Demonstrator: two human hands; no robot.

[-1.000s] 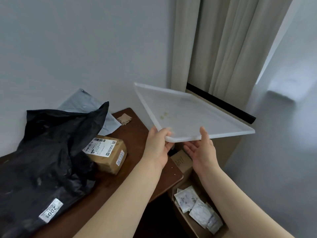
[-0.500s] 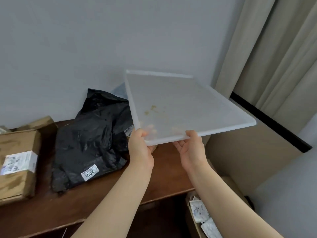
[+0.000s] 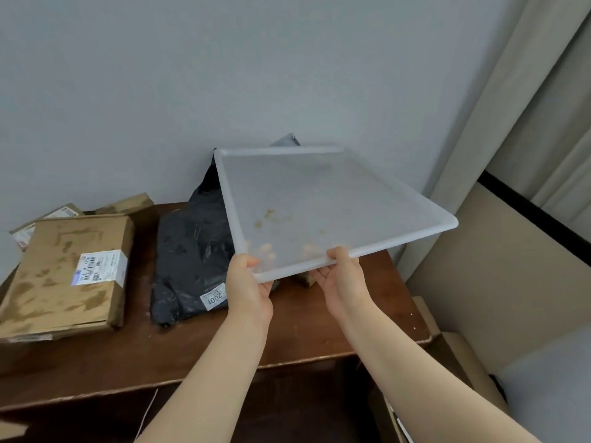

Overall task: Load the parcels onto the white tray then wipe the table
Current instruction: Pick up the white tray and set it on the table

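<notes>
Tray position changed: the white tray (image 3: 335, 199) has come leftward and lower since the earlier frames, and now covers more of the black bag.

Item 1. White tray, translucent plastic, shallow raised rim, yellowish stains on its floor. Held in the air above the right half of the table (image 3: 287, 334), not resting on it; its right corner reaches past the table's right edge. No parcels on it.

Item 2. Left hand (image 3: 248, 289), grasping the tray's near-left corner, thumb over the rim, fingers underneath and showing faintly through the plastic.

Item 3. Right hand (image 3: 343, 282), grasping the near rim just right of the left hand, thumb on top, fingers beneath.

Item 4. Black poly mailer bag (image 3: 188, 251), crumpled, at the middle of the table against the back edge, partly under the tray; white label (image 3: 213, 297) reading "2001" at its near end.

Item 5. Large cardboard box (image 3: 64, 276), stained, lying flat at the table's left edge, shipping label (image 3: 99, 266) on top.

Item 6. Two smaller cardboard parcels (image 3: 124, 204) behind the large box, at the back-left corner.

Item 7. Grey mailer (image 3: 287, 139), only a corner showing above the tray's far rim.

Item 8. Small cardboard piece (image 3: 307, 278) on the table under the tray's near rim.

Item 9. Beige curtain (image 3: 527, 91), to the right of the table.
</notes>
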